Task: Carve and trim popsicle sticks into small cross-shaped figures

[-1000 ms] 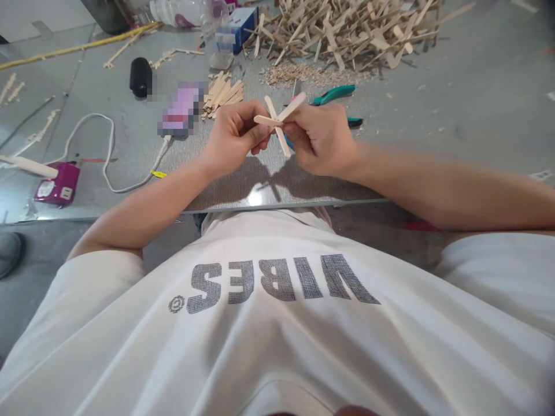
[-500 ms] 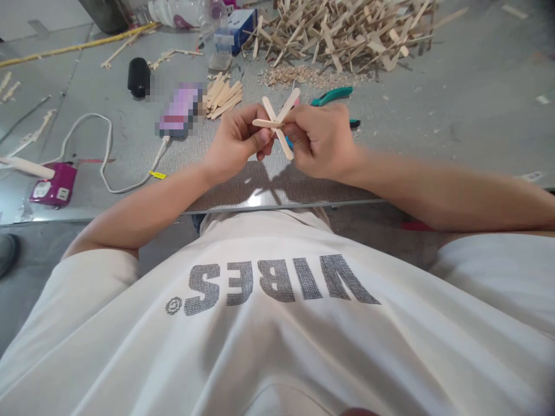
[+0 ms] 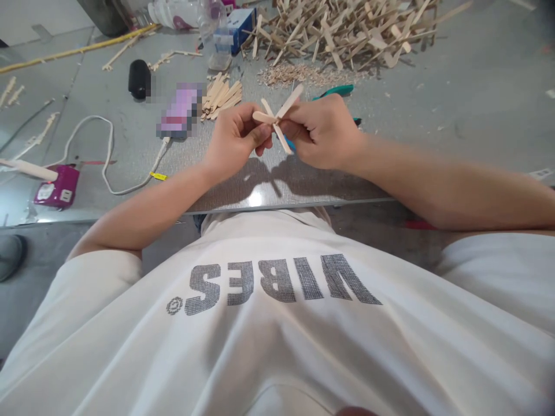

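Between my two hands, above the table's near edge, is a star of crossed wooden craft sticks. My left hand pinches its left side between thumb and fingers. From the right, my right hand grips it near the centre, with thumb and forefinger closed; those fingertips hide part of the sticks. Behind my right hand lie teal-handled pliers, mostly covered by it. A small bundle of loose craft sticks rests on the table beyond my left hand.
A big heap of crossed stick pieces covers the back, with small wood chips before it. To the left are a phone on a white cable, a black case and a purple power adapter. A blue box stands behind.
The stick star has tilted and turned a little in my fingers. My right hand has shifted slightly up, covering more of the pliers; my left hand keeps its hold.
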Demonstrator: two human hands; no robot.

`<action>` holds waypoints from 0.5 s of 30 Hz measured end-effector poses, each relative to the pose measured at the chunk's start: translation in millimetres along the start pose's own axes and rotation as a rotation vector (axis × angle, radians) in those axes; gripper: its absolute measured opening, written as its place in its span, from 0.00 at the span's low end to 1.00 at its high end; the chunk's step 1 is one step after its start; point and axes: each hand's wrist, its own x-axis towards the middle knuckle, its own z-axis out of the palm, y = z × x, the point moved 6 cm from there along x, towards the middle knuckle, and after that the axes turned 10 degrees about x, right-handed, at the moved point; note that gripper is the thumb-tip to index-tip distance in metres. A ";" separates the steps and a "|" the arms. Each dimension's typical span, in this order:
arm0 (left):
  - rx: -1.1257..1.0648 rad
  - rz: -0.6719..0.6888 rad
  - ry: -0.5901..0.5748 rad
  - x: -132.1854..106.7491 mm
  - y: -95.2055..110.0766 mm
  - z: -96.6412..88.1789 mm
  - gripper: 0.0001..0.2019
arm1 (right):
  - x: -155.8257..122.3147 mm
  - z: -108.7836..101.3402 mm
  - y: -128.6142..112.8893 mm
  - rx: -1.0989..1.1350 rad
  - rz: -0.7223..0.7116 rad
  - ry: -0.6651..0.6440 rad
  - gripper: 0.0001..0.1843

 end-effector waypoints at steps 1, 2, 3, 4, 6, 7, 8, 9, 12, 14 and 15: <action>0.003 -0.004 0.028 0.5 -3.4 -1.6 0.22 | 1.2 -0.5 1.3 0.002 0.009 0.015 0.27; 0.008 -0.013 0.054 0.9 -7.3 -2.9 0.22 | 2.3 -0.6 2.5 0.011 0.022 0.023 0.27; 0.015 -0.025 0.073 1.2 -11.3 -3.7 0.22 | 3.5 -0.3 3.6 0.029 0.031 0.023 0.27; 0.022 -0.035 0.083 1.4 -15.1 -4.0 0.22 | 4.5 0.6 4.7 0.049 0.039 0.014 0.27; 0.033 -0.044 0.073 2.0 -21.2 -2.9 0.24 | 6.1 3.6 7.8 0.080 0.052 -0.023 0.28; 0.037 -0.039 0.063 2.4 -22.9 -2.3 0.26 | 6.5 4.9 9.5 0.087 0.050 -0.041 0.28; 0.040 -0.025 0.059 3.0 -23.6 -2.4 0.28 | 6.7 5.3 11.1 0.087 0.044 -0.048 0.28; 0.041 -0.005 0.066 3.7 -23.5 -3.3 0.30 | 6.6 4.1 12.6 0.085 0.033 -0.032 0.28; 0.063 0.057 0.121 5.8 -21.1 -11.1 0.31 | 4.8 -6.6 16.4 0.129 0.017 0.097 0.27; 0.108 0.079 0.149 7.0 -20.6 -17.5 0.28 | 3.1 -11.7 19.0 0.212 0.045 0.138 0.33; 0.139 0.087 0.155 7.5 -20.7 -20.3 0.27 | 2.6 -12.3 19.9 0.248 0.061 0.130 0.34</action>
